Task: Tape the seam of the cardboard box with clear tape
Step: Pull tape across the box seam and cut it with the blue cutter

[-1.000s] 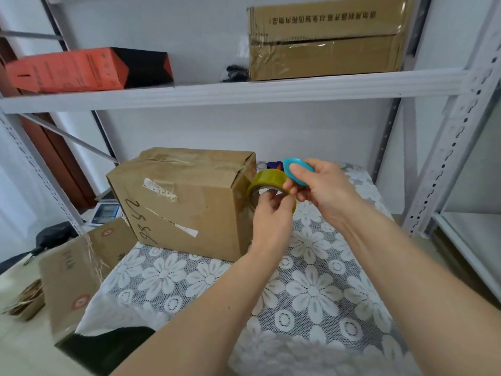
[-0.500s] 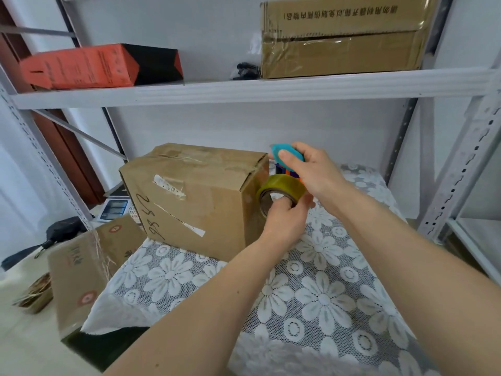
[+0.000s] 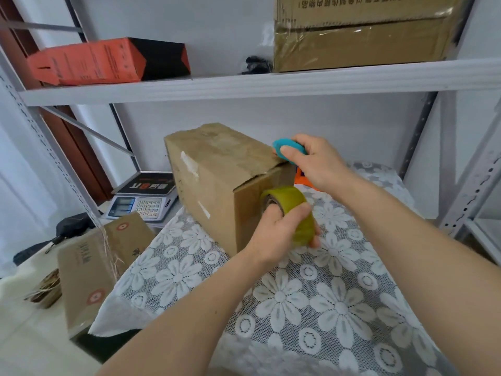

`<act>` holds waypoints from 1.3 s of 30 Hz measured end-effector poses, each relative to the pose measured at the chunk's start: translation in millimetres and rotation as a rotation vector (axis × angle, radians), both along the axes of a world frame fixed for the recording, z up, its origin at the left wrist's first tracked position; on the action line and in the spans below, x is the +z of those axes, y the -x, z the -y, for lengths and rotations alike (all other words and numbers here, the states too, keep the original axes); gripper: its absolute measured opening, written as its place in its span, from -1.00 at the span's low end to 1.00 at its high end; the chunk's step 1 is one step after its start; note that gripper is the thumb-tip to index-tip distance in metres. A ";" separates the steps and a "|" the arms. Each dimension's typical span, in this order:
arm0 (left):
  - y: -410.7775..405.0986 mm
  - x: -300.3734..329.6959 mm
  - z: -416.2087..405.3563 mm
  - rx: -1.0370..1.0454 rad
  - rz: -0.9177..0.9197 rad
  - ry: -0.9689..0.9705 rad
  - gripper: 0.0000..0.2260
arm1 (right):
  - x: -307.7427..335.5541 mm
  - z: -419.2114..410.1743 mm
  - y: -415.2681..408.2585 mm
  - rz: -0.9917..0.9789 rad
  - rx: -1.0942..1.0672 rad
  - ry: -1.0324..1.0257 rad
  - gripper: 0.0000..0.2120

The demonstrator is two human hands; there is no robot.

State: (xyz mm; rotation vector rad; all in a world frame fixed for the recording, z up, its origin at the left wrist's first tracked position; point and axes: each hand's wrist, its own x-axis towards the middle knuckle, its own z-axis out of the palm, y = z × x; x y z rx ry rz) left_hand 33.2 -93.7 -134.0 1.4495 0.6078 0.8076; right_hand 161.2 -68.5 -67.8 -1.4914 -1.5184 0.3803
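Observation:
A worn brown cardboard box (image 3: 217, 180) lies on the lace-covered table (image 3: 311, 299). Its near end face points toward me. My left hand (image 3: 279, 229) grips a yellowish roll of clear tape (image 3: 294, 210) held against the lower part of that end face. A strip of tape runs up the end face to the top edge. My right hand (image 3: 314, 161) presses on the box's top right corner and holds a small teal oval object (image 3: 284, 150) there.
A metal shelf (image 3: 257, 82) spans above, carrying an orange-black carton (image 3: 108, 62) and a big taped box (image 3: 360, 36). A digital scale (image 3: 143, 199) sits left of the box. Another brown carton (image 3: 100, 261) leans at the table's left. Shelf uprights (image 3: 471, 185) stand right.
My left hand has pulled the tape roll down the box's end face. My right hand moved up onto the box's top corner. The box looks turned, or my view shifted.

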 end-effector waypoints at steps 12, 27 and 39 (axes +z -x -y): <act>31.8 10.6 -4.4 0.102 0.084 0.129 -0.64 | 7.0 -20.0 33.8 0.004 0.243 -0.007 -0.90; 19.1 -13.1 1.6 0.242 0.118 0.286 -0.66 | -0.3 -18.1 35.0 -0.037 0.206 -0.002 -0.83; 5.5 -7.3 11.8 0.532 0.092 0.269 -0.65 | 0.7 -17.2 36.8 -0.075 0.195 -0.026 -0.93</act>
